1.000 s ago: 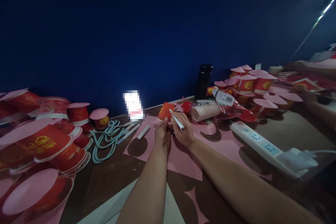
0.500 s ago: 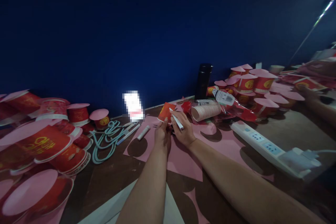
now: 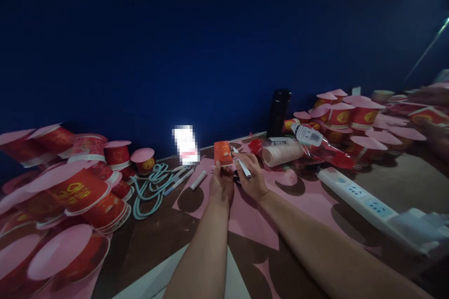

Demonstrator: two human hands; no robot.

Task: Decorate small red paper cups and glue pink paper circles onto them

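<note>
My left hand [image 3: 220, 182] is closed on a small red paper cup [image 3: 223, 153], held upside down over a pink paper sheet [image 3: 247, 217] with round holes cut out of it. My right hand [image 3: 249, 177] is just to its right, fingers wrapped round a white pen-like stick [image 3: 242, 165] whose tip points at the cup. Both forearms reach in from the bottom of the view.
Red cups with pink paper lids are heaped at the left [image 3: 70, 191] and back right [image 3: 342, 114]. A white power strip [image 3: 365, 203], a sleeve of stacked cups [image 3: 282, 153], a black bottle [image 3: 278, 111], teal cord [image 3: 149, 184] and loose pens [image 3: 198, 180] lie around. Another person's arm [image 3: 433, 96] shows far right.
The cup in my left hand has turned from tilted to more upright and square to me. The view has shifted slightly; both hands stay together in the same place.
</note>
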